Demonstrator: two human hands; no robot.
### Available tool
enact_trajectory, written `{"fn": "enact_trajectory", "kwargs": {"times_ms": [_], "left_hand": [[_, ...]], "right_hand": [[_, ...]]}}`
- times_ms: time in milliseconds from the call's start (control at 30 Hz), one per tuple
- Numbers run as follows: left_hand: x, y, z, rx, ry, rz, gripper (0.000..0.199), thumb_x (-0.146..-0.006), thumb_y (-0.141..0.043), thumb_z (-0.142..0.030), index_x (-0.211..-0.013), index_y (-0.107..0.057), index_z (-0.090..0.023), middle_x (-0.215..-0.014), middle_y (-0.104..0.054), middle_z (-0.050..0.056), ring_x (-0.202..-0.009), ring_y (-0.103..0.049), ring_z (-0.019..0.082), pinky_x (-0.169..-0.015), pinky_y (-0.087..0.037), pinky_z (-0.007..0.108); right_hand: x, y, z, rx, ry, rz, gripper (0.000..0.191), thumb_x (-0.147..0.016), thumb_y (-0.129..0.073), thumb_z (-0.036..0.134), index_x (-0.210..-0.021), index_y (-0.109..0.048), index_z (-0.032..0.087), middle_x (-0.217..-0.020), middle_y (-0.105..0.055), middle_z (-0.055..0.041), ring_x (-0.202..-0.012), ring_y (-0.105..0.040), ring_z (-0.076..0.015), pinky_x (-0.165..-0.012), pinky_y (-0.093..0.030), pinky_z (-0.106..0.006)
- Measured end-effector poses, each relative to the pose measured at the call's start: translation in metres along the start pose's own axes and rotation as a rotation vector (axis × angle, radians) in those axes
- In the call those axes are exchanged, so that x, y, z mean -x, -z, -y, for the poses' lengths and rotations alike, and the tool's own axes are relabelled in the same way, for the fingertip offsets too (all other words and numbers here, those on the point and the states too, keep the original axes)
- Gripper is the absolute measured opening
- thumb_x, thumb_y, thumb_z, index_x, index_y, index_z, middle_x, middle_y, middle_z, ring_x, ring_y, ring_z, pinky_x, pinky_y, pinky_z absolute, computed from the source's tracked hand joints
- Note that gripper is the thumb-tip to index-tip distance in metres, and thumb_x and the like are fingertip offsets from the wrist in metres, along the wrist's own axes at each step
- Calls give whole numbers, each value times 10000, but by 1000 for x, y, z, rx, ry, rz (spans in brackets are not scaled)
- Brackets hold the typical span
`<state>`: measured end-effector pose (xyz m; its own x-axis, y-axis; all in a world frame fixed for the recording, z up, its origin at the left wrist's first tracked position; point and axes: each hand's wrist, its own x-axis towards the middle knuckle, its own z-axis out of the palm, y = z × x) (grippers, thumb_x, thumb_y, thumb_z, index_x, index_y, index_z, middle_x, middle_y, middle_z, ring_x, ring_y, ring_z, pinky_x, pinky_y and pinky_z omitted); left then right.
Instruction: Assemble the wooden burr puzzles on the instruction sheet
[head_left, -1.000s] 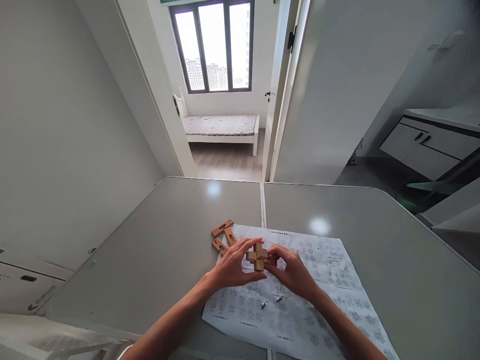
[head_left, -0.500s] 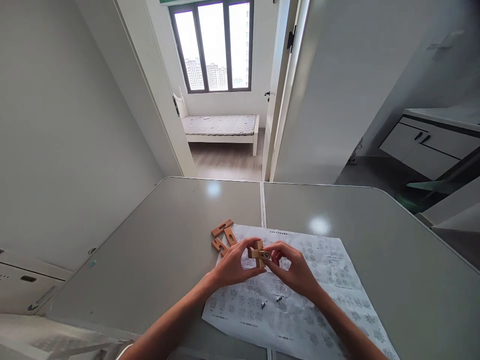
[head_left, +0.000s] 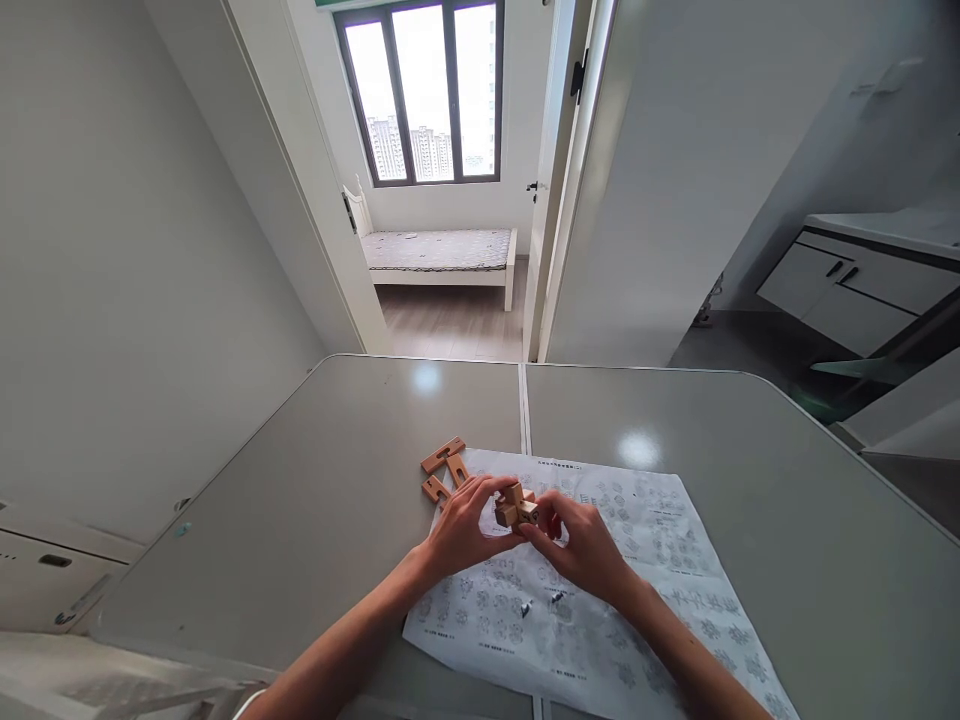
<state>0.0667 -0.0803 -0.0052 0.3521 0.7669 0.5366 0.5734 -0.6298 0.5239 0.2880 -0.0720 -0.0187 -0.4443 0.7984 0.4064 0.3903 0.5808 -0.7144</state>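
A small cluster of interlocked wooden blocks (head_left: 516, 507) is held above the printed paper sheet (head_left: 637, 620). My left hand (head_left: 466, 525) grips it from the left, thumb below and index finger on top. From the right, my right hand (head_left: 581, 540) pinches its right side with thumb and fingertips. Three notched wooden pieces lie beside my left hand at the sheet's upper left corner: a top one (head_left: 443, 455), a middle one (head_left: 457, 470) and a lower one (head_left: 435, 489), partly hidden by that hand.
The sheet lies on a grey table (head_left: 360, 430) with a seam down its middle. Two small dark objects (head_left: 526, 609) (head_left: 557, 598) rest on the sheet. Beyond the table are a doorway, a bed (head_left: 442, 250) and a window; a white cabinet (head_left: 840, 285) stands right.
The wooden cluster has turned in my hands and shows a different side. My right hand has shifted slightly left, and its fingers sit differently on the blocks.
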Motion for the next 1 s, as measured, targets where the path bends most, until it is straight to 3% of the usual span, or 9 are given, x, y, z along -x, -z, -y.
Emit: {"fn": "enact_trajectory", "kwargs": {"times_ms": [300, 467, 700, 867, 1000], "left_hand": [[-2, 2, -1, -34, -84, 22, 598, -829, -818, -411, -1339, -546, -262, -1122, -741, 67, -978, -718, 230, -912, -576, 383], [-4, 5, -5, 51, -79, 26, 649, -809, -829, -385, -1377, -534, -275, -1313, -678, 99, -1166, -681, 256, -1011, -556, 397], [-4, 11, -6, 160, -16, 110, 743, -750, -883, -434, -1398, -552, -284, -1293, -722, 81, -1163, -685, 269, -1037, -536, 404], [-4, 9, -5, 201, -148, 121, 798, -694, -913, -494, -1384, -585, -264, -1176, -777, 100, -1043, -733, 275, -1013, -523, 422], [-2, 5, -8, 229, -172, 173, 828, -665, -916, -532, -1377, -594, -256, -1135, -788, 114, -1026, -744, 288, -998, -529, 424]], "right_hand": [[1, -2, -2, 63, -4, 62, 359, -1033, -516, 398, -729, -420, 232, -594, -501, 47, -498, -416, -112, -544, -308, -256], [-2, 1, 4, -117, -74, 129, 378, -1066, -424, 439, -750, -419, 232, -624, -498, 41, -542, -423, -126, -571, -335, -260], [-10, 16, 9, -634, -203, 444, 444, -1067, -402, 564, -849, -548, 206, -688, -603, 9, -615, -552, -139, -661, -472, -270], [-9, 24, 7, -683, -194, 593, 376, -1048, -482, 531, -1117, -634, 194, -780, -670, -16, -673, -622, -152, -682, -538, -273], [-9, 25, 6, -657, -187, 657, 366, -1017, -538, 523, -980, -693, 194, -789, -691, -27, -704, -650, -167, -704, -560, -287]]}}
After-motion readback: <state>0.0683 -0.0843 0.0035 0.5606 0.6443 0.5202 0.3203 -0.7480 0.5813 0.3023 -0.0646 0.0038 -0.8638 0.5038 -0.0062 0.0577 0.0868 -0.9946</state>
